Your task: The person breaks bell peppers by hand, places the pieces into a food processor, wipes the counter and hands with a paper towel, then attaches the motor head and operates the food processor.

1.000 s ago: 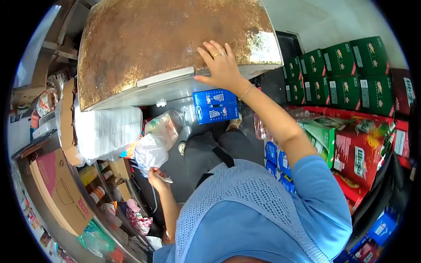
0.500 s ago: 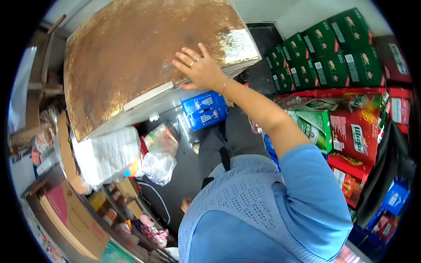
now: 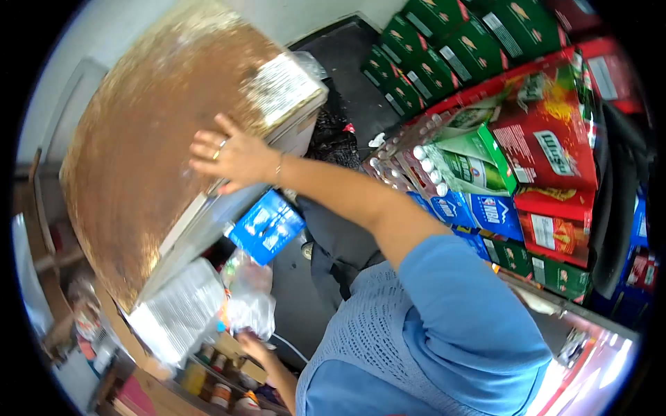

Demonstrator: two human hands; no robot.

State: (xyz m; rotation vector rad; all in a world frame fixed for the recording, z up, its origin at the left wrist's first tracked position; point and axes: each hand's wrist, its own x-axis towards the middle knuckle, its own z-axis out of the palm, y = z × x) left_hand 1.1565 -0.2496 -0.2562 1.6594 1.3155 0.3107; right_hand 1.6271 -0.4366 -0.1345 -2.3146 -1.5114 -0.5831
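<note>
My right hand (image 3: 227,158) lies with fingers spread on the brown, worn top of a large white chest (image 3: 146,132), close to its front edge. It holds nothing. Below that edge sits a blue box (image 3: 266,227). At the lower left, my left hand (image 3: 254,344) is blurred beside a clear plastic bag (image 3: 251,313); its fingers are too indistinct to tell whether they hold anything. A stack of clear plastic containers (image 3: 177,312) is left of the bag.
Green boxes (image 3: 472,48) are stacked at the upper right. Nearer are bottle packs (image 3: 423,170), a red carton (image 3: 548,145) and blue NBA cartons (image 3: 494,213). Shelves with jars (image 3: 220,395) and a cardboard box (image 3: 156,396) stand at the lower left. A white cable (image 3: 290,347) curves over the floor.
The view has turned, and the chest now appears tilted and farther left. My right hand remains on its top. My left hand, mostly hidden half a second ago, shows again near the plastic bag.
</note>
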